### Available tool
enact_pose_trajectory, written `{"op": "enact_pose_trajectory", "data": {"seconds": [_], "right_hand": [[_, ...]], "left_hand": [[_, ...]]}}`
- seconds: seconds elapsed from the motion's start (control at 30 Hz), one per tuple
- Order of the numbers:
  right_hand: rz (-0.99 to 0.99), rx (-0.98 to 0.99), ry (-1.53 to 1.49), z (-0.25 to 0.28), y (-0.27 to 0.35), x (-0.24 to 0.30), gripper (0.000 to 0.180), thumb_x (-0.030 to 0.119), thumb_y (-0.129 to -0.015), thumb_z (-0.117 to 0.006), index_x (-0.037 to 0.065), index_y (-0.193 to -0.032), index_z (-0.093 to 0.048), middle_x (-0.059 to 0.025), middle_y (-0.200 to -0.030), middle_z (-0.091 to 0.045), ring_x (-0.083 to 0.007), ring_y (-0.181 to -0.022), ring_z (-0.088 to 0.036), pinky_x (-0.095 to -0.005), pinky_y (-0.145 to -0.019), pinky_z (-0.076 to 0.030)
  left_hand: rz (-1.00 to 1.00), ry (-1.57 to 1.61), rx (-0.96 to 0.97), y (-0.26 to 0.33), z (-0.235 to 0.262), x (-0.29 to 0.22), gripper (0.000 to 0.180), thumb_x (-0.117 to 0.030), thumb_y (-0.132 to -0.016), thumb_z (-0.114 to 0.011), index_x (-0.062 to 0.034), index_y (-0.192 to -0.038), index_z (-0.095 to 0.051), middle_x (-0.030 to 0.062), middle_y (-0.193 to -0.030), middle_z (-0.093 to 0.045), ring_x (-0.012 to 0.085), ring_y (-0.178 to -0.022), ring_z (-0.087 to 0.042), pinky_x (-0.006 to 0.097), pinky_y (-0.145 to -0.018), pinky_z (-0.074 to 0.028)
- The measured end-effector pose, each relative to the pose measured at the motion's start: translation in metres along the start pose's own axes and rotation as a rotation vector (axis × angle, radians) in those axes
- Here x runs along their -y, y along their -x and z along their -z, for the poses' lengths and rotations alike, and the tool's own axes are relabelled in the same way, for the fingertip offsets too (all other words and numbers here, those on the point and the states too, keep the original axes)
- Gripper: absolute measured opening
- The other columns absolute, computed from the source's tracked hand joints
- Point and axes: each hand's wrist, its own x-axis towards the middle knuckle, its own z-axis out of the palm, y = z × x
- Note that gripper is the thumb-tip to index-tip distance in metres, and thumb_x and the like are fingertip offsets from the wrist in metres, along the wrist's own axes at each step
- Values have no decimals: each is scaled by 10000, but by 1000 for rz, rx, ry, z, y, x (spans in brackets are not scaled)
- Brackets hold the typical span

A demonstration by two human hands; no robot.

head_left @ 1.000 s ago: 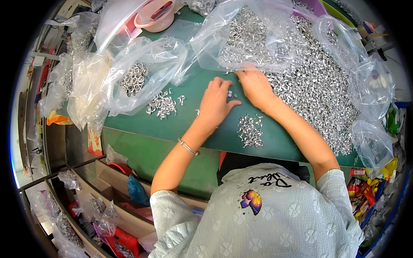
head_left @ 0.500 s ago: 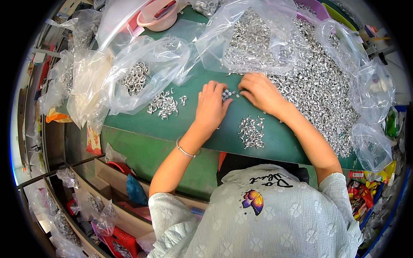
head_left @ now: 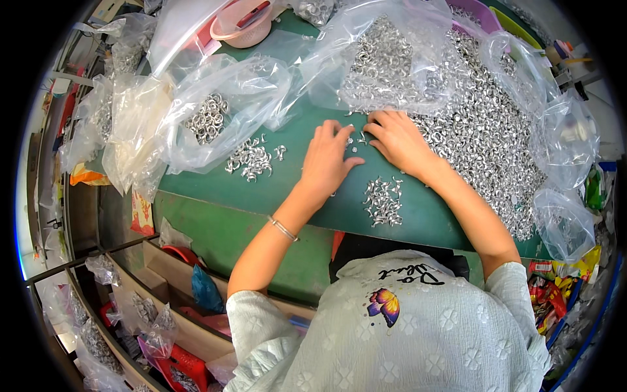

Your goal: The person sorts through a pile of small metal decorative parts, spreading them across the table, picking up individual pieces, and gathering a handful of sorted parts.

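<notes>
Small silver metal pieces (head_left: 356, 142) loose on mat

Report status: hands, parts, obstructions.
Left hand and right hand flat on green mat, fingering small metal parts. Big loose pile right. Nothing blocking.

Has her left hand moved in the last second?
Yes. The left hand has slid up the green mat, away from the small pile of metal pieces near the body and toward the right hand.
</notes>
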Motion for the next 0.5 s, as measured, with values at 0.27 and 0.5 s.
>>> {"op": "enact_pose_trajectory", "data": {"seconds": [0.27,0.5], "right_hand": [[34,-71,-112,3,1,2,237,111,-752,-689,47,-968,-615,-92,-1039,-568,-268,-1028,-526,-386,-865,-412],[56,172,-219,3,6,2,244,68,-753,-671,26,-986,-610,-111,-997,-559,-301,-996,-535,-405,-868,-441]], "left_hand": [[-42,-10,-5,-5,-4,18,302,-69,-747,-728,-28,-1011,-588,115,-1070,-520,310,-967,-517,384,-825,-445],[-177,-83,-9,-11,-8,18,263,-36,-784,-669,-40,-1040,-610,86,-1089,-534,287,-996,-519,374,-823,-410]]}}
